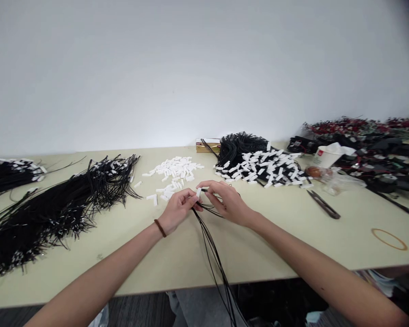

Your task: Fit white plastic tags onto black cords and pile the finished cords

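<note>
Pinching tight, the left hand (179,210) is holding a small white clip (198,192) over the table (129,254), while the right hand (230,203) is gripping a black wire (204,190) just beside it.

No readable text; red mark (320,152) on paper cup (330,156) illegible

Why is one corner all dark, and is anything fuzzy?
In the head view, the top right corner fades to dark, while the wall is lit pale; also in the head view, the red-tipped pile at right looks soft and smeary, but the left hand and right hand look clearer.
</note>
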### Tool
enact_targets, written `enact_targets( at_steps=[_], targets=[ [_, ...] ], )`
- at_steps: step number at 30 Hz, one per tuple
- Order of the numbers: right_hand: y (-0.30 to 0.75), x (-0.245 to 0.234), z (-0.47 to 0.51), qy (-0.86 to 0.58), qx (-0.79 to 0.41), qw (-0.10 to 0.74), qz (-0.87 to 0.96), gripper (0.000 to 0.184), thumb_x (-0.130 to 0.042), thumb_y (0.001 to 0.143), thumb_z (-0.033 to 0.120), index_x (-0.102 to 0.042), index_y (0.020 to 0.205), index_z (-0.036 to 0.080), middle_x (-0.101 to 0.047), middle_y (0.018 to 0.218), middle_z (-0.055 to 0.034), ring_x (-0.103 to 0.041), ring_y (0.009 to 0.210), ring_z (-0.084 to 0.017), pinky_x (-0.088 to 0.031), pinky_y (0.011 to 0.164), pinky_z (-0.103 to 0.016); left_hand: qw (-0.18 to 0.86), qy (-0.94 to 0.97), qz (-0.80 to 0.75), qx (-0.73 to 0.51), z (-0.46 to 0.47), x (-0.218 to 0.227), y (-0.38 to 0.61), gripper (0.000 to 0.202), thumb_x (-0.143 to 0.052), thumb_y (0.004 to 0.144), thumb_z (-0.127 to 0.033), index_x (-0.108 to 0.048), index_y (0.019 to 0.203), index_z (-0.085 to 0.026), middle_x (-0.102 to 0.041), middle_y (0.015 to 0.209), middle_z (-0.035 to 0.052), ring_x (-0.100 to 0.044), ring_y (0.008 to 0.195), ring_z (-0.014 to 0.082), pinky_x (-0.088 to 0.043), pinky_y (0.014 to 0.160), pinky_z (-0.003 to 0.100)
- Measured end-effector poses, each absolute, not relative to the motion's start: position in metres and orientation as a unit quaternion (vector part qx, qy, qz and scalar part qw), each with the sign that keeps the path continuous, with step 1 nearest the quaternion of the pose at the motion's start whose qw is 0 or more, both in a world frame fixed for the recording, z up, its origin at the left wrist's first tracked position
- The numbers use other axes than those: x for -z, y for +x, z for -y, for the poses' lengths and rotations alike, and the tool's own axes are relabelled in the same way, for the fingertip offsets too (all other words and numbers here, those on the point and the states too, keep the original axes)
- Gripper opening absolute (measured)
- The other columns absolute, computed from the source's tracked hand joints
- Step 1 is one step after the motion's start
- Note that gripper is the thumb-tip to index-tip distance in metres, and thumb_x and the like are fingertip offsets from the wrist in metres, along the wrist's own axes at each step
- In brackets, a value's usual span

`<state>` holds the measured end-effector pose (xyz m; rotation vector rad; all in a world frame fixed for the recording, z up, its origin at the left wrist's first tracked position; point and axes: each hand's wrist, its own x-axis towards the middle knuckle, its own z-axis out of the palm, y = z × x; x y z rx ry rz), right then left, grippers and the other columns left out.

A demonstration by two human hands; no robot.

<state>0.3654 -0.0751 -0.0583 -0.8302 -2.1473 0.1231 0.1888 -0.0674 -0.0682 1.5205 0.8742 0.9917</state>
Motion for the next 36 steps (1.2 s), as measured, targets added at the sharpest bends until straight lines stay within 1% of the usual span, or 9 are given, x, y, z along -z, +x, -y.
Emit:
enact_targets(
  at_steps=[5, 9, 14, 17, 19, 22, 26, 29, 36],
  targets=[
    [0.365, 0.059, 0.074, -0.331, -0.054, 0.405, 0.85, 0.018, -0.035, 0.089, 0.019, -0.048, 0.101, 0.021, -0.062, 0.093, -0.006, -0.053, 0.067, -0.014, -0.038, 0.07, -0.029, 0.538, 0.634, -0.371, -0.414, 0.069, 0.067, 0.189, 0.033, -0.061, 0.071, -0.045, -0.053, 0.071, -0.014, -0.056, 0.062, -0.0001, -0.061, 0.062, 0.0148, -0.043, 0.062, 0.026],
    [0.365, 0.059, 0.074, -0.332, -0.08, 0.408, 0.847, 0.016, -0.035, 0.09, 0.021, -0.049, 0.099, 0.021, -0.062, 0.092, -0.0064, -0.056, 0.074, -0.015, -0.04, 0.072, -0.029, 0.548, 0.628, -0.366, -0.414, 0.068, 0.067, 0.189, 0.033, -0.062, 0.07, -0.046, -0.053, 0.07, -0.014, -0.056, 0.062, 0.0001, -0.061, 0.061, 0.0145, -0.043, 0.061, 0.025],
    [0.366, 0.056, 0.074, -0.325, -0.142, 0.416, 0.837, 0.015, -0.036, 0.089, 0.024, -0.051, 0.093, 0.021, -0.062, 0.094, -0.0071, -0.057, 0.079, -0.015, -0.042, 0.069, -0.028, 0.584, 0.601, -0.355, -0.413, 0.067, 0.068, 0.189, 0.035, -0.064, 0.069, -0.046, -0.054, 0.072, -0.013, -0.057, 0.064, 0.0009, -0.06, 0.062, 0.0135, -0.045, 0.063, 0.025],
    [0.366, 0.055, 0.074, -0.326, -0.166, 0.421, 0.83, 0.015, -0.037, 0.089, 0.025, -0.051, 0.087, 0.02, -0.062, 0.097, -0.0077, -0.057, 0.085, -0.016, -0.043, 0.073, -0.029, 0.594, 0.597, -0.351, -0.41, 0.066, 0.069, 0.188, 0.035, -0.064, 0.068, -0.046, -0.054, 0.072, -0.013, -0.058, 0.065, 0.0014, -0.06, 0.062, 0.0133, -0.046, 0.063, 0.025],
    [0.366, 0.054, 0.074, -0.325, -0.174, 0.426, 0.826, 0.015, -0.038, 0.089, 0.025, -0.05, 0.082, 0.02, -0.061, 0.1, -0.0079, -0.057, 0.085, -0.016, -0.043, 0.075, -0.03, 0.596, 0.597, -0.35, -0.408, 0.066, 0.069, 0.188, 0.035, -0.064, 0.068, -0.046, -0.054, 0.072, -0.013, -0.057, 0.065, 0.0013, -0.06, 0.062, 0.0134, -0.046, 0.063, 0.026],
    [0.366, 0.054, 0.075, -0.317, -0.178, 0.435, 0.824, 0.017, -0.038, 0.088, 0.026, -0.049, 0.078, 0.019, -0.062, 0.099, -0.008, -0.058, 0.082, -0.015, -0.043, 0.074, -0.029, 0.594, 0.6, -0.349, -0.406, 0.066, 0.07, 0.187, 0.034, -0.064, 0.069, -0.045, -0.053, 0.071, -0.013, -0.057, 0.064, 0.0009, -0.06, 0.061, 0.0132, -0.046, 0.063, 0.025],
    [0.365, 0.051, 0.076, -0.32, -0.185, 0.433, 0.822, 0.016, -0.039, 0.088, 0.027, -0.051, 0.081, 0.019, -0.063, 0.088, -0.0069, -0.056, 0.075, -0.015, -0.041, 0.063, -0.026, 0.588, 0.605, -0.351, -0.406, 0.067, 0.067, 0.188, 0.033, -0.063, 0.07, -0.044, -0.053, 0.07, -0.013, -0.057, 0.063, 0.0008, -0.06, 0.061, 0.0131, -0.045, 0.063, 0.025],
    [0.365, 0.05, 0.077, -0.325, -0.192, 0.432, 0.819, 0.017, -0.038, 0.088, 0.028, -0.052, 0.083, 0.019, -0.062, 0.083, -0.0057, -0.054, 0.07, -0.014, -0.039, 0.059, -0.024, 0.585, 0.607, -0.351, -0.408, 0.068, 0.066, 0.188, 0.033, -0.064, 0.069, -0.044, -0.052, 0.069, -0.013, -0.057, 0.063, 0.0006, -0.06, 0.061, 0.0133, -0.046, 0.063, 0.026],
    [0.364, 0.048, 0.079, -0.323, -0.197, 0.43, 0.82, 0.016, -0.039, 0.087, 0.026, -0.052, 0.081, 0.019, -0.061, 0.086, -0.0049, -0.047, 0.06, -0.011, -0.037, 0.055, -0.023, 0.584, 0.608, -0.351, -0.408, 0.068, 0.066, 0.188, 0.032, -0.064, 0.069, -0.044, -0.052, 0.069, -0.014, -0.056, 0.064, 0.0003, -0.06, 0.061, 0.0131, -0.046, 0.063, 0.025]
  ],
)
